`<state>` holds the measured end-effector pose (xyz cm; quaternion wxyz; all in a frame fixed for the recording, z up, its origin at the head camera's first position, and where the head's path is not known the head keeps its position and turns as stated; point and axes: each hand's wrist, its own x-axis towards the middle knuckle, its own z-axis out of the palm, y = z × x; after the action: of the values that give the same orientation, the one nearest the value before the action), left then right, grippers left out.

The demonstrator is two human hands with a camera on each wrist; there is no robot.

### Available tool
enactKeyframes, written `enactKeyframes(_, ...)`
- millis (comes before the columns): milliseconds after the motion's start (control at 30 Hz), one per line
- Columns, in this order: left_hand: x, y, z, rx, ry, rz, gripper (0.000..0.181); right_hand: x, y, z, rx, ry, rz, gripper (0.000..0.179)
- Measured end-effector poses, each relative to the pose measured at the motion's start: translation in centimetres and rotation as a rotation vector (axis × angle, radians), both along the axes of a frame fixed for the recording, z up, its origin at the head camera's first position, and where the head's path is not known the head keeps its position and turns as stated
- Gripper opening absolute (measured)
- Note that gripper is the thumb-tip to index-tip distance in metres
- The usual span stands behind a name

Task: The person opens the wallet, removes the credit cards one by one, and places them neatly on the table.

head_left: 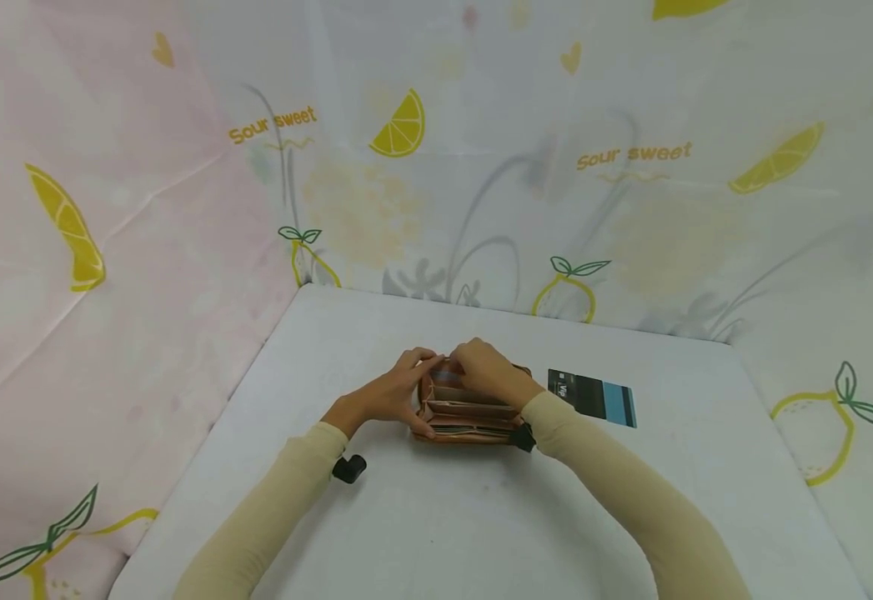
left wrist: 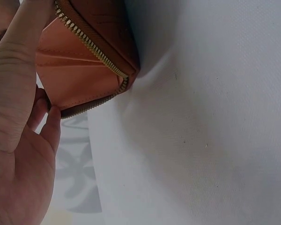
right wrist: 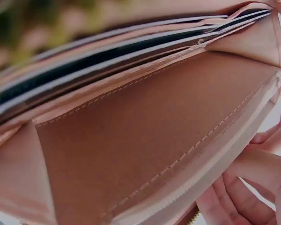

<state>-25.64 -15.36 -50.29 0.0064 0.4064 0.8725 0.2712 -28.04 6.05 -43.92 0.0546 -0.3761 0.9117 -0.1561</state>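
A brown zip-around wallet lies unzipped on the white table, its compartments facing up. My left hand grips its left end, thumb at the near edge and fingers at the far side. In the left wrist view, this hand is beside the folded leather end and brass zipper teeth. My right hand reaches into the wallet's far side with bent fingers; its fingertips are hidden. The right wrist view shows several cards in the near slots and a pale inner zipper along a divider.
Right of the wallet lie a black card marked "Vip" and a blue piece beside it. A small black device sits at my left wrist. Lemon-printed cloth hangs behind the white table and along its sides.
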Motion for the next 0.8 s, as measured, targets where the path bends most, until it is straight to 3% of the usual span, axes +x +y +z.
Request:
enactKeyframes(233,0.0,0.2,0.0,-0.010,0.008,-0.003,0.126,-0.2,-0.5,-0.4,0.055,0.080,0.012,0.002)
enactKeyframes(533,0.1,0.1,0.2,0.000,0.002,-0.006,0.126,-0.5,-1.3,-0.6,0.183,0.079,-0.026,0.009)
enactKeyframes(800,0.2,0.0,0.2,-0.027,-0.011,0.008,0.125,-0.9,-1.5,0.0,0.186,-0.054,-0.003,0.035)
